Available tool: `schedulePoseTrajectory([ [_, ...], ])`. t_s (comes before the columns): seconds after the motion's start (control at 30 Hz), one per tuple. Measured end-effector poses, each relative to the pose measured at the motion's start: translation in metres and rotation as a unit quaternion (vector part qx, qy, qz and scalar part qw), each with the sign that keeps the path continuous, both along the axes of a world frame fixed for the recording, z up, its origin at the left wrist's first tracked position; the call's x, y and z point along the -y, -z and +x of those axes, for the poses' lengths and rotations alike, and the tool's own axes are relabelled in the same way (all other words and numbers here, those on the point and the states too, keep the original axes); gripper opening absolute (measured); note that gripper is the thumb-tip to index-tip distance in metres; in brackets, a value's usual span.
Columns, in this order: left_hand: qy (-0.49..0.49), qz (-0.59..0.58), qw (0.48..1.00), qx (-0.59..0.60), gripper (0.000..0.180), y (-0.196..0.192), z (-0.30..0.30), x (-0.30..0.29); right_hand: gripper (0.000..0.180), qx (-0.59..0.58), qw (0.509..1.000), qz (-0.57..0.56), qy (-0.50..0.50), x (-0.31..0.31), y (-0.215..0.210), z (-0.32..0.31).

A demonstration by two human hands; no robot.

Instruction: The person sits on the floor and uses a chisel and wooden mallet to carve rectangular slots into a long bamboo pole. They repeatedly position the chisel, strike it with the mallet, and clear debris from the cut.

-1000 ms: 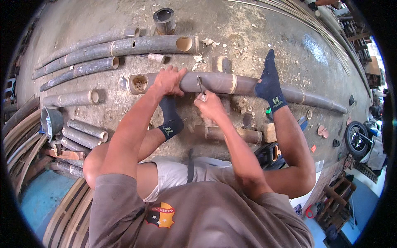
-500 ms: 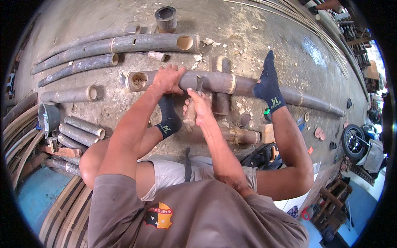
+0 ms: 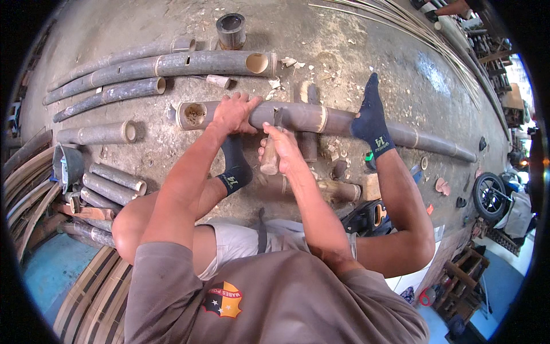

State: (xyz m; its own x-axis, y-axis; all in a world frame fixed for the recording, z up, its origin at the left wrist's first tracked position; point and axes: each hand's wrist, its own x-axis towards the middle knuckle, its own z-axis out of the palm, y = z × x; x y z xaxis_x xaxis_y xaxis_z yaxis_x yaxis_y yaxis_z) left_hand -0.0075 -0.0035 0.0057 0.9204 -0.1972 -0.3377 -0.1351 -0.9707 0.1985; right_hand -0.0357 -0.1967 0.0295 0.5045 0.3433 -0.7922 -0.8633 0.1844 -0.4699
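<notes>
bamboo pole (image 3: 321, 117) lies left-right on floor | left hand (image 3: 235, 112) grips it | right hand (image 3: 281, 146), just nearer, holds wooden-handled tool (image 3: 270, 157)

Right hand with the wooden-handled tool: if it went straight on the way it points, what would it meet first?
Most likely the long bamboo pole lying across in front of it. The right hand points the tool up at it, beside the left hand; contact is unclear.

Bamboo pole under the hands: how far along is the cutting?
Done: chips litter the concrete, suggesting earlier cuts. In hand: left hand pins the bamboo pole, right foot braces it, right hand holds a wooden-handled blade at it. Left: pole looks uncut.
</notes>
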Motion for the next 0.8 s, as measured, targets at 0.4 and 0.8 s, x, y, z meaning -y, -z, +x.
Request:
schedulePoseTrajectory([
  [0.4, 0.002, -0.014, 1.000, 0.014, 0.103, 0.002, -0.002, -0.001, 0.037, 0.033, 0.994, -0.015, -0.108, 0.022, 0.010, 0.022],
  [0.8, -0.064, -0.073, 0.995, -0.012, 0.099, 0.007, 0.006, -0.002, 0.030, 0.074, 0.993, -0.044, 0.081, 0.082, -0.086, -0.093],
])
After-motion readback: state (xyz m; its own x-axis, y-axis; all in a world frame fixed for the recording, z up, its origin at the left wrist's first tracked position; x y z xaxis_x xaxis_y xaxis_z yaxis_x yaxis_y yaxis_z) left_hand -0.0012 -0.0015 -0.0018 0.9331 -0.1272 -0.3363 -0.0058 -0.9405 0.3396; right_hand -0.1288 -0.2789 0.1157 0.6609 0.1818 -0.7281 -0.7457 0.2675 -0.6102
